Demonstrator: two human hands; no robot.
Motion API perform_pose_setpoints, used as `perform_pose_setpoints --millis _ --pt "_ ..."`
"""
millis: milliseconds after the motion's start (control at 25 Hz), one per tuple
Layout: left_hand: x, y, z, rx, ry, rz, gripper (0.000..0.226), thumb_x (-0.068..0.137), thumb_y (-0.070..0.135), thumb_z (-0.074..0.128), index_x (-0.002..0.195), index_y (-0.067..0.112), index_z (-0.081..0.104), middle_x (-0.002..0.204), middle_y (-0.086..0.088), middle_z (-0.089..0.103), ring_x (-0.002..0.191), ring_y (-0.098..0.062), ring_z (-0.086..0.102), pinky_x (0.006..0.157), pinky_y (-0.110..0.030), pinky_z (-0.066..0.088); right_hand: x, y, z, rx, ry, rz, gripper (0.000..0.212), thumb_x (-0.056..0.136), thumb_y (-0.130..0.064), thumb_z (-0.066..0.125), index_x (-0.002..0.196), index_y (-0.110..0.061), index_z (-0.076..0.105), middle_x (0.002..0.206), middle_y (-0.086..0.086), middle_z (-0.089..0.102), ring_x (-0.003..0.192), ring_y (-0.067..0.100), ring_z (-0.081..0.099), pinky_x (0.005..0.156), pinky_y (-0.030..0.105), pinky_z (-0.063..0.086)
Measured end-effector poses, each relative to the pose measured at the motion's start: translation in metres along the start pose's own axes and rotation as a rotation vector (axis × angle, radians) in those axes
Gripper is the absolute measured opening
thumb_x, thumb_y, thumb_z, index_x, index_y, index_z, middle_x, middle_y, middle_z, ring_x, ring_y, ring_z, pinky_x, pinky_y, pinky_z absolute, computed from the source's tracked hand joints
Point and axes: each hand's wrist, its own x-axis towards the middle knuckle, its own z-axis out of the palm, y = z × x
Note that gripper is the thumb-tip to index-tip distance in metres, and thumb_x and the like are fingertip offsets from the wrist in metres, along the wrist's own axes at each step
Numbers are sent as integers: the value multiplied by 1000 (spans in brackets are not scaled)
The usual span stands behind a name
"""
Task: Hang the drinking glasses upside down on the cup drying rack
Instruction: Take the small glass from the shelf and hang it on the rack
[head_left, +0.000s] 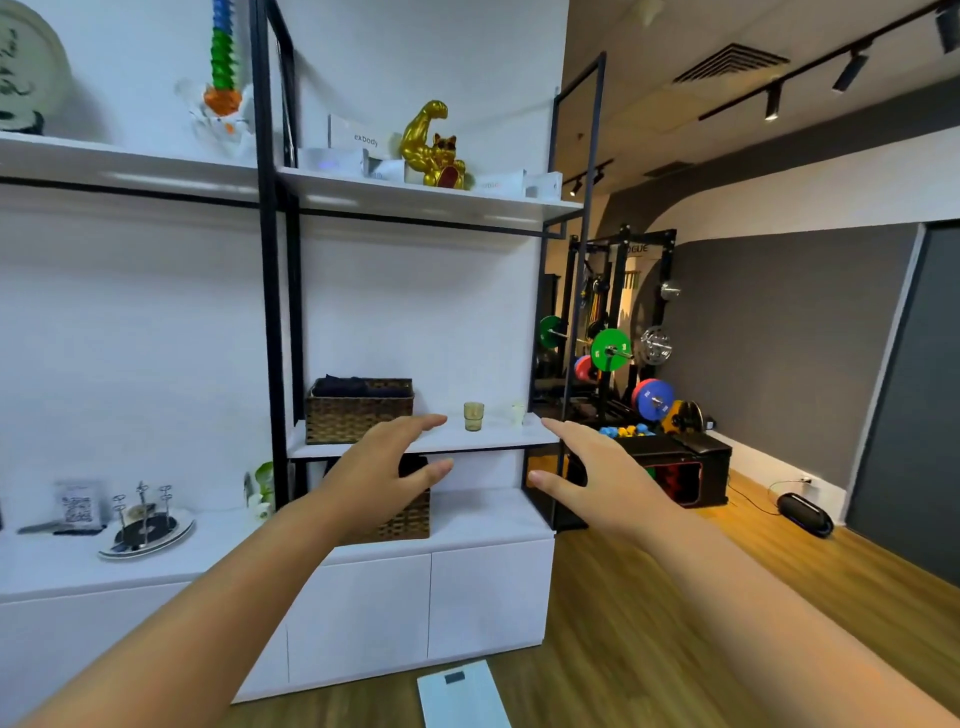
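Note:
An amber drinking glass (474, 416) stands upright on the white middle shelf (498, 440). A smaller pale glass (517, 414) stands to its right, near the shelf's end. The cup drying rack (141, 512), thin metal prongs on a round tray, sits far left on the white counter and holds no glasses. My left hand (382, 466) reaches out, fingers spread, just left of and below the amber glass, holding nothing. My right hand (597, 474) is stretched out with fingers apart, below and right of the pale glass, also holding nothing.
A wicker basket (358, 413) with dark cloth stands on the same shelf, left of the glasses. Another basket (408, 519) sits on the counter below. Black shelf posts (270, 312) frame the unit. Weights and a gym rack (618, 353) stand to the right. A white scale (462, 693) lies on the wood floor.

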Motion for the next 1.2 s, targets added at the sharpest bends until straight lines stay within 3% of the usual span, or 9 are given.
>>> perform_pose_setpoints --millis 240,480,680,960,1200 --pt "96 -81 47 3 -51 -5 65 93 72 52 152 50 37 154 27 42 144 1 32 112 -26 31 101 52 44 -4 -41 42 79 96 -62 61 163 -39 27 170 -8 31 158 16 22 126 44 28" --pt "188 -170 65 20 -67 -26 66 94 72 50 153 47 38 155 20 44 142 -3 37 115 -31 35 214 91 104 50 -37 52 79 96 -61 63 163 -37 28 169 -10 34 156 15 27 125 45 29" --pt "236 -224 79 18 -55 -44 64 95 67 52 153 44 39 156 18 44 141 -5 40 116 -37 39 286 125 153 148 -51 76 77 95 -62 63 162 -42 30 167 -17 33 154 9 28 123 32 26" --pt "304 -290 112 9 -20 -112 63 97 63 55 155 41 40 156 20 45 144 -4 39 117 -37 39 393 179 214 232 -105 55 81 92 -70 60 162 -43 30 165 -19 34 153 8 28 120 28 25" --pt "384 -332 141 13 5 -195 62 97 64 56 153 41 43 152 22 48 139 1 41 116 -35 40 495 235 245 305 -175 -15 82 80 -86 51 154 -60 28 162 -25 38 147 1 35 113 25 29"
